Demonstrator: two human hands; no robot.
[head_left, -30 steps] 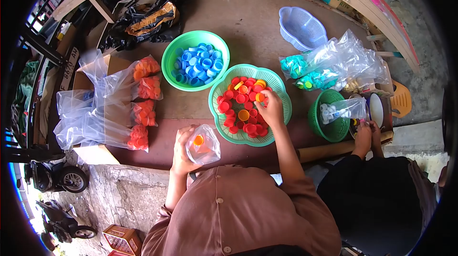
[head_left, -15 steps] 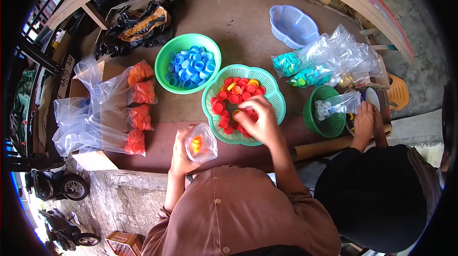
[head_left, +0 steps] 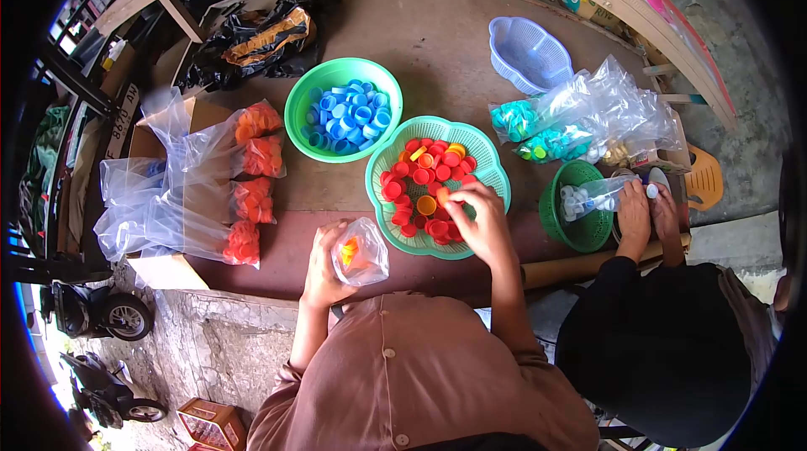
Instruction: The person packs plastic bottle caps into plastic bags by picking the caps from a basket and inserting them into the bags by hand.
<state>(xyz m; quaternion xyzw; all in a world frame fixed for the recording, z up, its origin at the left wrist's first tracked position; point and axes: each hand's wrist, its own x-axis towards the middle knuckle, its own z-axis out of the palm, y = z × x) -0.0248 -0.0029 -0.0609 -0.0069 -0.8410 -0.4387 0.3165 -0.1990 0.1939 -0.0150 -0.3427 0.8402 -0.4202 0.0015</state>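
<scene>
My left hand (head_left: 324, 270) is wrapped round a clear plastic bag (head_left: 361, 253) with a few orange and yellow caps inside. Over the right part of a pale green scalloped basket (head_left: 494, 167), my right hand (head_left: 483, 220) pinches an orange cap (head_left: 443, 195). Red caps (head_left: 392, 189) and a few orange and yellow ones lie in that basket. Behind it to the left stands a green basin (head_left: 296, 88) of blue caps (head_left: 346, 121).
Filled bags of orange-red caps (head_left: 252, 200) lie at the left, bags of teal caps (head_left: 559, 141) at the right. A co-worker's hands (head_left: 635, 220) handle a bag beside a dark green basket (head_left: 552, 214). A blue basket (head_left: 531, 56) stands behind.
My right hand went down among the caps and now holds an orange cap slightly above them. More orange and yellow shows in the bag. The co-worker's hands have moved and now hold a white cap.
</scene>
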